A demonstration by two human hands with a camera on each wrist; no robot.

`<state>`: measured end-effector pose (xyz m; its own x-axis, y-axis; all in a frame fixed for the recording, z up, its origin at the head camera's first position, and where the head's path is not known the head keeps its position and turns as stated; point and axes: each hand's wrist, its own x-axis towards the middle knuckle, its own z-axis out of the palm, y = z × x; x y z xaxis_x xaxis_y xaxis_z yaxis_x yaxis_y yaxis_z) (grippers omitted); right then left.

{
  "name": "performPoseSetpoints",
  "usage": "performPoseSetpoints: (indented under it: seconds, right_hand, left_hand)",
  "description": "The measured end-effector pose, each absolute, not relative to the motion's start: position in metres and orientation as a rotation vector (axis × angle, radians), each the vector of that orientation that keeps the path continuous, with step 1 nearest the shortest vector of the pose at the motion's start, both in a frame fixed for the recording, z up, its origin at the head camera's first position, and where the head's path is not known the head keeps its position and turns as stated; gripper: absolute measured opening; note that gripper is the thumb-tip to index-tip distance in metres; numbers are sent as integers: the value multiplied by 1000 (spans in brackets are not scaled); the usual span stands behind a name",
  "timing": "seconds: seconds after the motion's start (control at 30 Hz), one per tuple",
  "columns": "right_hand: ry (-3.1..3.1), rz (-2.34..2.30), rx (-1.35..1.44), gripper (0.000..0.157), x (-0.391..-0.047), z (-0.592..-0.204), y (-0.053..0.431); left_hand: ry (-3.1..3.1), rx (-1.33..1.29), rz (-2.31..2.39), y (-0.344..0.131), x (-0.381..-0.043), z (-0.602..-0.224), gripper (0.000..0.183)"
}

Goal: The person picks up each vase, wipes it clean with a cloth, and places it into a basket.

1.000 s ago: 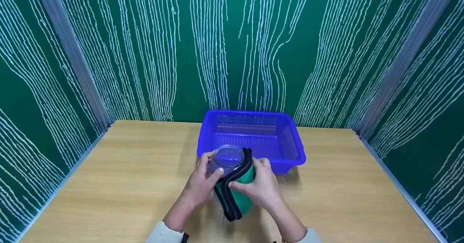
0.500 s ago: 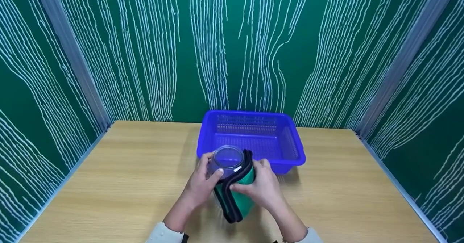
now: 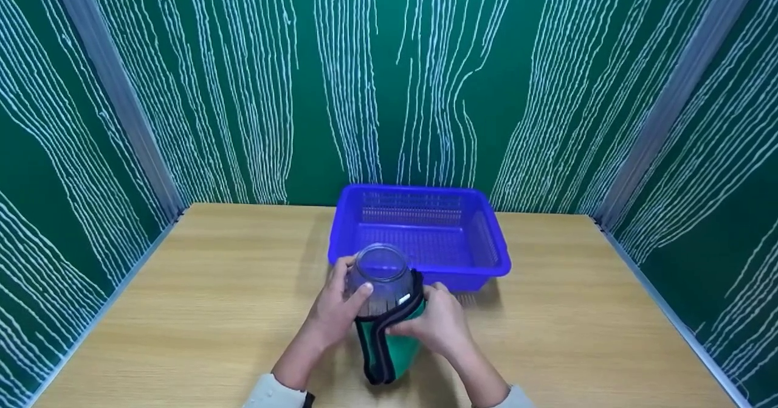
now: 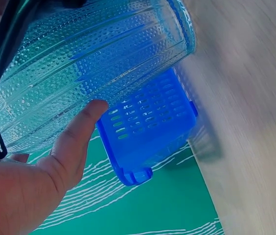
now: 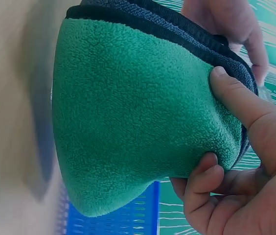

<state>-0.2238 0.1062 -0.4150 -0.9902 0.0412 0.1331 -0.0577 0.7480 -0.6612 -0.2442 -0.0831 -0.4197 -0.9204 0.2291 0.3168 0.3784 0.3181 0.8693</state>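
In the head view my left hand (image 3: 331,314) grips a clear glass jar (image 3: 380,295) by its side, its round end facing up. The left wrist view shows the jar's (image 4: 94,58) dimpled, ribbed wall, with a fingertip laid along it. My right hand (image 3: 447,323) pinches a green cloth (image 3: 404,350) with black edging, folded around the jar's lower right side. In the right wrist view the cloth (image 5: 128,107) hangs in a broad fold, the thumb pressing near its dark edge and the fingers curled beneath. Much of the jar is hidden behind the cloth.
A blue plastic basket (image 3: 465,270) with slotted walls stands just beyond the hands on the wooden table (image 3: 200,304). Green panels (image 3: 510,79) with white wavy lines enclose the table at the back and sides, with metal posts (image 3: 121,86) at the corners.
The cloth has slid down along the jar, baring more of its ribbed glass. My right hand has shifted slightly down with the cloth, while the left hand keeps nearly the same place.
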Motion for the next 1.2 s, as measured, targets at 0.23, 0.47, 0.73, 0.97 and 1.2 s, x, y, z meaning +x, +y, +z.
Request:
performPoseSetpoints:
  seconds: [0.23,0.47,0.73,0.97,1.2]
  right_hand:
    - [-2841,1112,21,81,-230,-432,106]
    - [-2837,1108,52,81,-234,-441,107]
    - [-2841,1158,173,58,-237,-459,108]
    - [-2845,1185,194,59,-237,-461,108]
    - [-2868,1208,152,74,-235,-457,110]
  left_hand:
    - [-2488,-522,-1610,-84,-244,-419,43]
    - [-2479,-509,-1623,-83,-243,-416,43]
    - [-2486,-521,-1602,-83,-243,-417,44]
    - [-2484,-518,-1612,-85,-243,-418,42]
    - [-2469,-535,-1632,-85,-244,-420,39]
